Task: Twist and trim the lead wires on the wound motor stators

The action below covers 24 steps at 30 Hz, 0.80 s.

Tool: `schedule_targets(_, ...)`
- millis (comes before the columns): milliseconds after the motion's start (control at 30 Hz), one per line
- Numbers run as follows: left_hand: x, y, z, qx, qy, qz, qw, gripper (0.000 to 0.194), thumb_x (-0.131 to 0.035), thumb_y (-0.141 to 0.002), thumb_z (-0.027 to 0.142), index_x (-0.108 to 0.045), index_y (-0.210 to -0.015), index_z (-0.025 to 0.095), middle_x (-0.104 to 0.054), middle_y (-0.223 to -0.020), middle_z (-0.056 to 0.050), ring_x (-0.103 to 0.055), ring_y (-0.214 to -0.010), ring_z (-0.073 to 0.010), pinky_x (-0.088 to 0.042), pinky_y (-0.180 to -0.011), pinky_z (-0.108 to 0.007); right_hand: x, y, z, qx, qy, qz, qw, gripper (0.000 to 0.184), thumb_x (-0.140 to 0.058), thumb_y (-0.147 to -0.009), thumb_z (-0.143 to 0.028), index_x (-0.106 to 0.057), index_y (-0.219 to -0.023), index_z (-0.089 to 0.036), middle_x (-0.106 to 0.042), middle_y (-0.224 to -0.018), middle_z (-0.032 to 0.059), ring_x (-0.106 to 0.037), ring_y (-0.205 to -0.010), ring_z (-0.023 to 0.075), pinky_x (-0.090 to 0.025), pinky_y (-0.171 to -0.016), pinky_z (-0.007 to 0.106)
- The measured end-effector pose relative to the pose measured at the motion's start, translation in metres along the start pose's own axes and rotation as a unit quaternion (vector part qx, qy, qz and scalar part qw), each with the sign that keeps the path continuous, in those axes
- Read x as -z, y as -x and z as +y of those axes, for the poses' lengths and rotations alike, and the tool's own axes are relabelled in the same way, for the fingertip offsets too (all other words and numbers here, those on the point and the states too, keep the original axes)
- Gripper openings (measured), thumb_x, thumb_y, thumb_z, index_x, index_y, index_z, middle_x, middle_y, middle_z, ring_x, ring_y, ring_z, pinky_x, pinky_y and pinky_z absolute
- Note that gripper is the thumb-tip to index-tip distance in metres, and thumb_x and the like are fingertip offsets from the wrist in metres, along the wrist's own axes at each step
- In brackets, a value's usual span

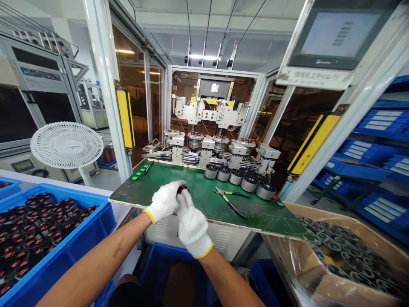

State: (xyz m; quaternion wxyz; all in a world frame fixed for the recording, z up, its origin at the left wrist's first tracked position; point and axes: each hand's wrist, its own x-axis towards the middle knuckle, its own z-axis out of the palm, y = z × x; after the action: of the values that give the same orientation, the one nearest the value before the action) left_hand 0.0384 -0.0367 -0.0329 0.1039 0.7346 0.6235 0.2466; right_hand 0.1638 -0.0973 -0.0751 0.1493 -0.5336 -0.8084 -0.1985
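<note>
In white gloves with yellow cuffs, my left hand (164, 201) and my right hand (192, 221) meet over the front of the green worktop (198, 187). Both are closed around a small wound stator (182, 188), a dark part with reddish copper on it. My fingers cover most of it. A thin wire end sticks up beside it. To the right of my hands lie cutting pliers (230, 199), their handles spread apart. Behind the pliers, several grey metal stator cores (236, 176) with black inserts stand in a row.
The winding machine (207, 149) rises behind the worktop. A blue crate (105, 213) of wound stators stands left, near a white fan (67, 145). At right is a cardboard box (335, 281) of stator cores. Yellow light guards (125, 117) flank the opening; a screen (340, 34) hangs upper right.
</note>
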Motion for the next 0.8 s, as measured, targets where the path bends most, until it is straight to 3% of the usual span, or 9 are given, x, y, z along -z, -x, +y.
schedule_targets(133, -0.002, 0.001, 0.002, -0.004, 0.002, 0.024, 1.0, 0.062, -0.066, -0.066, 0.044, -0.054, -0.126, 0.035, -0.069, -0.116, -0.005, -0.066, -0.101, -0.033, -0.052, -0.072, -0.036, -0.007, -0.03, 0.015, -0.143, 0.008, -0.001, 0.99, 0.048, -0.018, -0.098, -0.024, -0.037, -0.142, -0.024, -0.04, -0.147, 0.0158, -0.066, -0.075, 0.0172, -0.053, -0.063, 0.03)
schedule_targets(233, 0.0, 0.002, 0.003, 0.028, 0.0, 0.014, 0.999, 0.064, -0.067, -0.062, 0.044, -0.054, -0.125, 0.038, -0.07, -0.11, -0.004, -0.067, -0.099, -0.0332, -0.052, -0.073, -0.037, 0.003, -0.034, 0.015, -0.207, -0.002, -0.026, 0.978, 0.041, -0.021, -0.096, -0.019, -0.054, -0.119, -0.021, -0.062, -0.113, 0.0141, -0.066, -0.075, 0.0223, -0.052, -0.06, 0.034)
schedule_targets(300, 0.002, 0.002, 0.003, 0.037, -0.004, -0.001, 0.999, 0.065, -0.067, -0.061, 0.044, -0.054, -0.125, 0.04, -0.07, -0.11, -0.003, -0.066, -0.1, -0.0341, -0.052, -0.074, -0.039, 0.011, -0.035, 0.016, -0.202, -0.038, -0.039, 0.978, 0.033, -0.027, -0.094, -0.02, -0.059, -0.098, -0.018, -0.063, -0.09, 0.0115, -0.065, -0.078, 0.0256, -0.051, -0.064, 0.038)
schedule_targets(367, 0.006, 0.002, 0.003, 0.026, -0.002, -0.02, 0.999, 0.067, -0.067, -0.06, 0.045, -0.052, -0.125, 0.041, -0.069, -0.113, -0.002, -0.065, -0.102, -0.0343, -0.051, -0.076, -0.041, 0.016, -0.038, 0.023, -0.179, -0.198, -0.081, 0.96, 0.022, -0.038, -0.09, -0.024, -0.057, -0.082, -0.016, -0.061, -0.08, 0.0099, -0.062, -0.078, 0.023, -0.049, -0.07, 0.036)
schedule_targets(500, 0.012, 0.003, 0.001, -0.011, 0.008, -0.026, 1.0, 0.067, -0.066, -0.06, 0.046, -0.051, -0.125, 0.041, -0.067, -0.118, 0.0, -0.064, -0.105, -0.0328, -0.051, -0.08, -0.041, 0.018, -0.048, 0.043, -0.19, -0.534, -0.234, 0.79, 0.026, -0.036, -0.088, -0.029, -0.049, -0.069, -0.017, -0.047, -0.06, 0.0004, -0.04, -0.048, 0.0089, -0.038, -0.05, 0.021)
schedule_targets(567, 0.014, 0.002, 0.0, -0.024, 0.009, -0.029, 0.999, 0.065, -0.066, -0.061, 0.046, -0.051, -0.124, 0.041, -0.067, -0.118, 0.0, -0.064, -0.104, -0.033, -0.051, -0.079, -0.041, 0.018, -0.05, 0.053, -0.202, -0.58, -0.262, 0.745, 0.032, -0.027, -0.09, -0.032, -0.051, -0.075, -0.017, -0.047, -0.059, -0.0009, -0.032, -0.041, 0.0075, -0.031, -0.043, 0.02)
schedule_targets(633, 0.015, 0.002, -0.001, -0.032, 0.014, -0.04, 0.999, 0.067, -0.067, -0.059, 0.048, -0.052, -0.124, 0.041, -0.067, -0.119, 0.0, -0.063, -0.105, -0.0336, -0.05, -0.079, -0.042, 0.023, -0.049, 0.064, -0.183, -0.53, -0.225, 0.797, 0.034, -0.027, -0.09, -0.032, -0.056, -0.086, -0.016, -0.057, -0.071, 0.0036, -0.041, -0.046, 0.0084, -0.035, -0.046, 0.021)
schedule_targets(733, 0.016, 0.001, -0.002, -0.036, 0.018, -0.046, 0.998, 0.071, -0.07, -0.055, 0.048, -0.051, -0.124, 0.041, -0.066, -0.119, 0.0, -0.063, -0.105, -0.0334, -0.05, -0.079, -0.042, 0.041, -0.047, 0.076, -0.018, -0.208, -0.106, 0.972, 0.027, -0.04, -0.089, -0.03, -0.06, -0.104, -0.018, -0.063, -0.101, 0.0097, -0.059, -0.074, 0.0163, -0.045, -0.066, 0.029)
schedule_targets(800, 0.015, 0.0, -0.003, -0.035, 0.018, -0.045, 0.998, 0.068, -0.069, -0.057, 0.045, -0.052, -0.123, 0.04, -0.066, -0.119, 0.0, -0.063, -0.105, -0.0329, -0.051, -0.078, -0.041, 0.054, -0.049, 0.075, 0.109, -0.047, -0.082, 0.99, 0.027, -0.048, -0.087, -0.034, -0.06, -0.106, -0.019, -0.062, -0.105, 0.011, -0.06, -0.089, 0.0242, -0.045, -0.077, 0.035)
